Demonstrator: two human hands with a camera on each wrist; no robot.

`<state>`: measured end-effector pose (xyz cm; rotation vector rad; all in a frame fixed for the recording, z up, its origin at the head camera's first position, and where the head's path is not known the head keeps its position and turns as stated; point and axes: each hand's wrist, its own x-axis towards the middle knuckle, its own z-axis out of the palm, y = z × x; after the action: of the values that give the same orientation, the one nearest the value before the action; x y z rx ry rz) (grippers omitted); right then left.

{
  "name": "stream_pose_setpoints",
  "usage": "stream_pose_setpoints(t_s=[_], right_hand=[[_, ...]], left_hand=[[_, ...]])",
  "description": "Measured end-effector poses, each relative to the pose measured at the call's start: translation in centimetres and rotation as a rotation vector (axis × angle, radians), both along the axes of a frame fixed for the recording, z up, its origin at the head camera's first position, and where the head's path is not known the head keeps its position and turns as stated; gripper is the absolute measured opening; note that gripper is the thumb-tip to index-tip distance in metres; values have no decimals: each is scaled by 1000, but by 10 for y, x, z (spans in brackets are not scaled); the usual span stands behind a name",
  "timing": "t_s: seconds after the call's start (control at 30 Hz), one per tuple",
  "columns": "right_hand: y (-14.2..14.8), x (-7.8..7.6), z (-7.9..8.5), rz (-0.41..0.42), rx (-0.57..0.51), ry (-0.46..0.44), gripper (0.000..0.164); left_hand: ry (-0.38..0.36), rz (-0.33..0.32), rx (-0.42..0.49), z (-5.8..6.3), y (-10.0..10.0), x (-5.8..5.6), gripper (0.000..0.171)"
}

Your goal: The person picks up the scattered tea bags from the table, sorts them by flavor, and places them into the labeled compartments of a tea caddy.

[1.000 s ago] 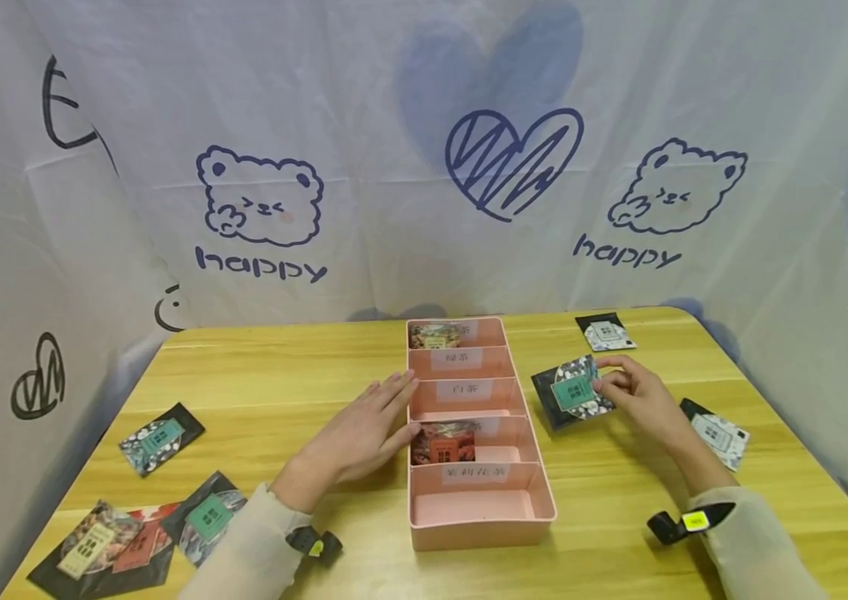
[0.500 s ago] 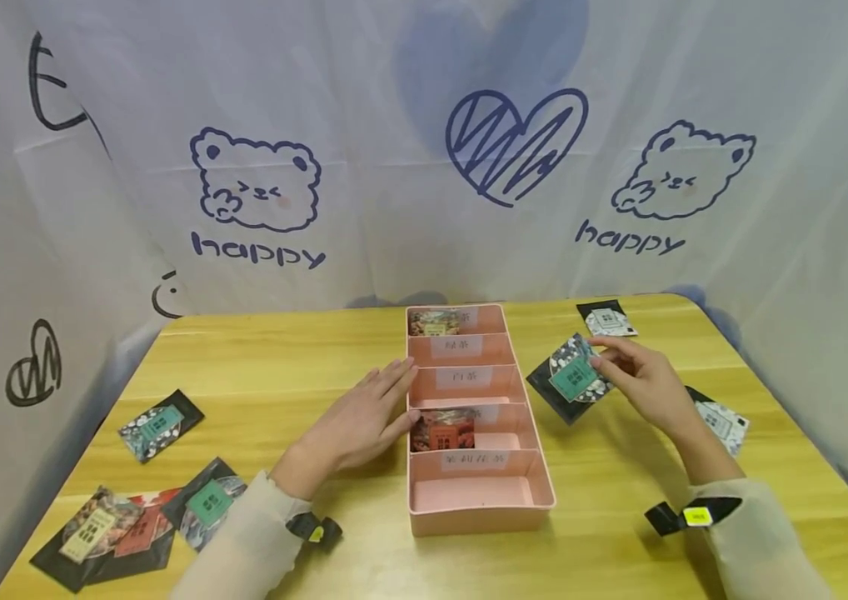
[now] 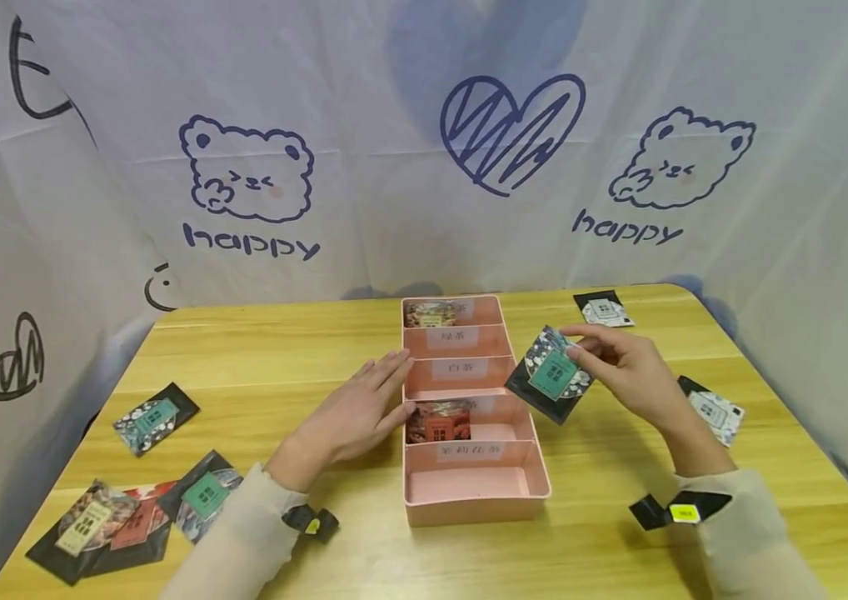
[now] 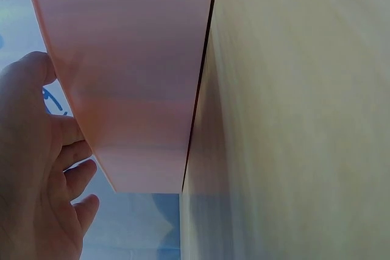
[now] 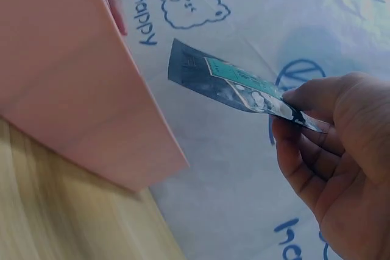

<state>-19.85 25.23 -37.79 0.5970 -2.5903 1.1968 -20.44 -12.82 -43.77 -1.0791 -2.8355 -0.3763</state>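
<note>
My right hand (image 3: 630, 371) pinches a dark sachet with a green label (image 3: 553, 375) by one corner, between thumb and fingers. In the right wrist view the sachet (image 5: 228, 83) is tilted and raised off the table, beside the box wall. A pink box (image 3: 476, 510) with several labelled compartments stands mid-table. My left hand (image 3: 352, 412) lies along its left side, fingers straight, fingertips at the rim; the left wrist view shows those fingers (image 4: 73, 129) at the box edge. A yellow-labelled sachet (image 3: 431, 317) sits in the farthest compartment and a red-labelled sachet (image 3: 439, 423) in the second nearest.
On the left lie a green-labelled sachet (image 3: 156, 418), another green-labelled one (image 3: 205, 496), and a yellow-labelled sachet (image 3: 87, 529) overlapping a red-labelled one (image 3: 141, 533). To the right are two white-labelled sachets, one far back (image 3: 604, 310) and one nearer (image 3: 715, 414). A printed curtain (image 3: 371, 167) hangs behind.
My right hand has moved left with the green-labelled sachet, bringing it up to the box's right rim and turning it more steeply. My left hand stays at the box.
</note>
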Motion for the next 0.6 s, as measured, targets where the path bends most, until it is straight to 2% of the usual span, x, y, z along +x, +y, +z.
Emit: stream_pose_setpoints(t_s=[0.2,0.43,0.6], right_hand=[[-12,6,6,68,10,32,27],[-26,9,4,154,14,34,27],[-40,13,8,212,-12,-26,27]], left_hand=[[8,4,-1,1,0,0,67],[-3,8,-16,1,-1,0,68],[-1,5,-9,1,-1,0,67]])
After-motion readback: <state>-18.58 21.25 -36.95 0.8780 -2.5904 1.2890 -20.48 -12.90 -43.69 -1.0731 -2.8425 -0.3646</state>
